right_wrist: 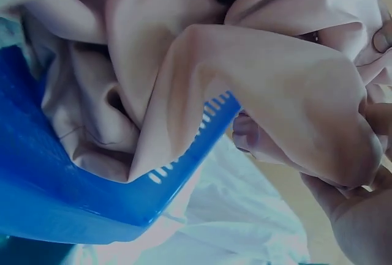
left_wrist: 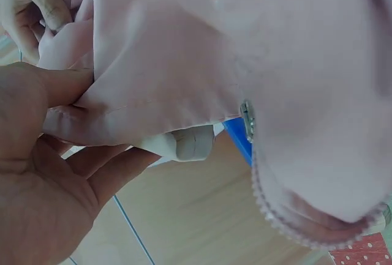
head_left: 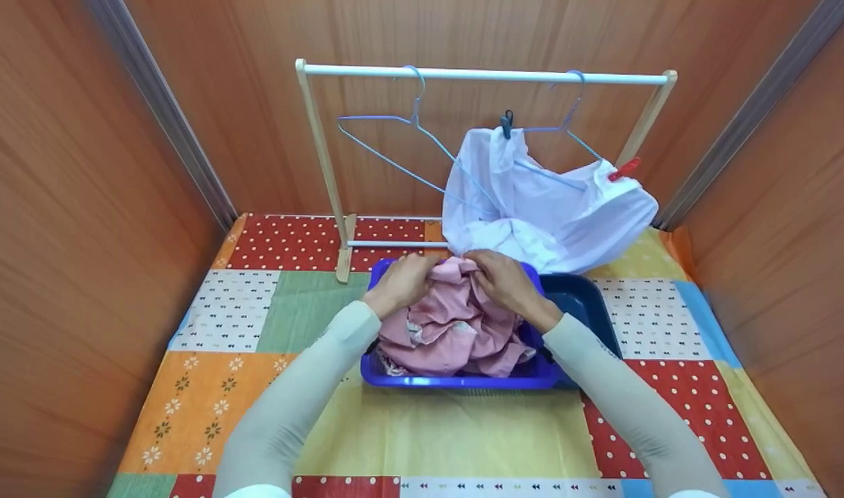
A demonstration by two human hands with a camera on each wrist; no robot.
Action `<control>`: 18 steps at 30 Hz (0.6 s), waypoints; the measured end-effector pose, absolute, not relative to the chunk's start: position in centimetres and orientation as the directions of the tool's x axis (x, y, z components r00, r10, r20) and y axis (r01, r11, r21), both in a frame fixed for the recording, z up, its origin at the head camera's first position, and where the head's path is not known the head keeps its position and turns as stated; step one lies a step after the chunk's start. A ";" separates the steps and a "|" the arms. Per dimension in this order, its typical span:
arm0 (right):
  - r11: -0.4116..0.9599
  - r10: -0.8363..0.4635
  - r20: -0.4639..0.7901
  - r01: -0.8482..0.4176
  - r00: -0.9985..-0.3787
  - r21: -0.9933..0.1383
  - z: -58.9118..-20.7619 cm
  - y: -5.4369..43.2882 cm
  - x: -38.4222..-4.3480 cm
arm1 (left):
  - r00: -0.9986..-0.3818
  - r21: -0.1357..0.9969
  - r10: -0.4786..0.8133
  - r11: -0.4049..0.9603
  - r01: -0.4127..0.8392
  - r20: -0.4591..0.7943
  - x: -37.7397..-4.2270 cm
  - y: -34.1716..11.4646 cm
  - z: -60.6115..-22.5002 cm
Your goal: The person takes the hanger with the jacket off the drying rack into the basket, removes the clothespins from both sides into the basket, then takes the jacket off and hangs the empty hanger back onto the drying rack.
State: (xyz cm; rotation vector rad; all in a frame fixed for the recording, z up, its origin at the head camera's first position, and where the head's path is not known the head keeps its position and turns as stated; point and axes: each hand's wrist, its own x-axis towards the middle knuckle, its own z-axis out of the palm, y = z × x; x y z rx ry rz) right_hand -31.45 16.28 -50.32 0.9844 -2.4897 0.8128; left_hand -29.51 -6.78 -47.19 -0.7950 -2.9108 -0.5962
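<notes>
A crumpled pink garment (head_left: 450,346) with lace-like trim lies in a blue-purple plastic basket (head_left: 456,381). Both hands hold its far edge near the basket's back rim. My left hand (head_left: 402,280) pinches the cloth between thumb and fingers, as the left wrist view shows with the left hand (left_wrist: 49,179) beside a hem. To its right, my right hand (head_left: 505,280) grips another part of the same edge. In the right wrist view the right hand (right_wrist: 361,216) has cloth between its thumb and fingers. Some fingertips are hidden by folds.
Behind the basket stands a rack with a white rail (head_left: 484,72). A bare blue hanger (head_left: 387,119) hangs there, beside a white garment (head_left: 553,214) clipped with a black clothespin (head_left: 507,124) and a red clothespin (head_left: 625,169). A dark tub (head_left: 578,304) sits partly behind the basket. Wooden panels enclose the patchwork-covered surface.
</notes>
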 end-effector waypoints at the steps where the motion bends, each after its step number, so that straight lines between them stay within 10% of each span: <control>1: 0.601 -0.519 0.483 -0.703 -0.705 -0.380 -50.4 16.2 -31.1 | -0.855 0.337 0.489 0.787 0.517 0.171 -29.1 -6.9 -47.4; 18: 0.631 -0.729 0.149 -0.740 -0.668 -0.231 -51.7 15.8 -26.5 | -0.796 0.201 0.603 0.786 0.584 -0.044 -23.1 -8.2 -51.1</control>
